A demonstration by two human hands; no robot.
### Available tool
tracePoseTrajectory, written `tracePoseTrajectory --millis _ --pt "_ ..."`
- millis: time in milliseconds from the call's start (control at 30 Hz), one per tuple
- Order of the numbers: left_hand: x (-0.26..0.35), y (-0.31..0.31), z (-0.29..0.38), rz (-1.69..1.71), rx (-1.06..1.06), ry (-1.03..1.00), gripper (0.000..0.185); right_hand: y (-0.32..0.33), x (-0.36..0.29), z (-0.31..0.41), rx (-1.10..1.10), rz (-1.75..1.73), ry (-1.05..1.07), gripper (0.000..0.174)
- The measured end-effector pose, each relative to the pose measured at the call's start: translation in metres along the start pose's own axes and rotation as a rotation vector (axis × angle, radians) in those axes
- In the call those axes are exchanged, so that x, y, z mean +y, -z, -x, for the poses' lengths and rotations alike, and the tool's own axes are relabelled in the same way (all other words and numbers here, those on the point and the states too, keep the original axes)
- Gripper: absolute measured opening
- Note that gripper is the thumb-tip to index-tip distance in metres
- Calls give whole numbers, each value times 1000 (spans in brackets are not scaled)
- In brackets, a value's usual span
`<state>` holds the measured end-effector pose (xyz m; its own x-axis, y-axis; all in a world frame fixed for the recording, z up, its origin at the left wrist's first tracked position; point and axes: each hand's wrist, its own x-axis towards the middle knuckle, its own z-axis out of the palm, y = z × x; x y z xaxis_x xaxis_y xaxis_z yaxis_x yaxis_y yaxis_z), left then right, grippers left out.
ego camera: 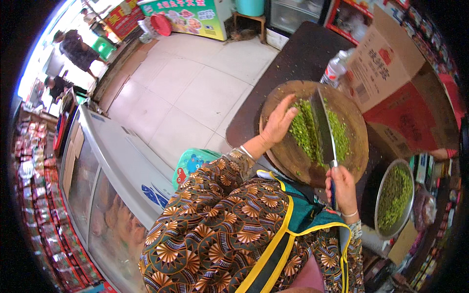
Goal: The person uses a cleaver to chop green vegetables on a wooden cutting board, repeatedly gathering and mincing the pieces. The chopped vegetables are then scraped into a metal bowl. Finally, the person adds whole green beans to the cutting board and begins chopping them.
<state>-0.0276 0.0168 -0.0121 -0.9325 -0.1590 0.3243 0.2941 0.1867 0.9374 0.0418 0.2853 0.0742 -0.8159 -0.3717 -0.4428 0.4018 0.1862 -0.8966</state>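
My right hand grips the dark handle of a cleaver. Its broad blade stands on edge across a round wooden chopping block, dividing finely chopped greens to the left from a smaller strip on the right. Some chopped bits cling to the blade's left side. My left hand, fingers apart and holding nothing, is over the block's left edge beside the larger heap; whether its fingertips touch the greens I cannot tell. Right of the block, a metal bowl contains more chopped greens.
The block stands on a dark table. Behind it are plastic bottles and an open cardboard box. A teal plastic stool and a glass-fronted freezer stand left. Another person's hand shows at right; several people are outside.
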Motion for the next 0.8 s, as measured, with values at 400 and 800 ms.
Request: tracePoseTrajectory --millis 400,800 --pt "1 3 0 -37 27 40 58 -1 -5 -5 -79 63 4 28" --pt "3 6 -1 -41 39 78 65 0 -12 -11 -55 92 3 30"
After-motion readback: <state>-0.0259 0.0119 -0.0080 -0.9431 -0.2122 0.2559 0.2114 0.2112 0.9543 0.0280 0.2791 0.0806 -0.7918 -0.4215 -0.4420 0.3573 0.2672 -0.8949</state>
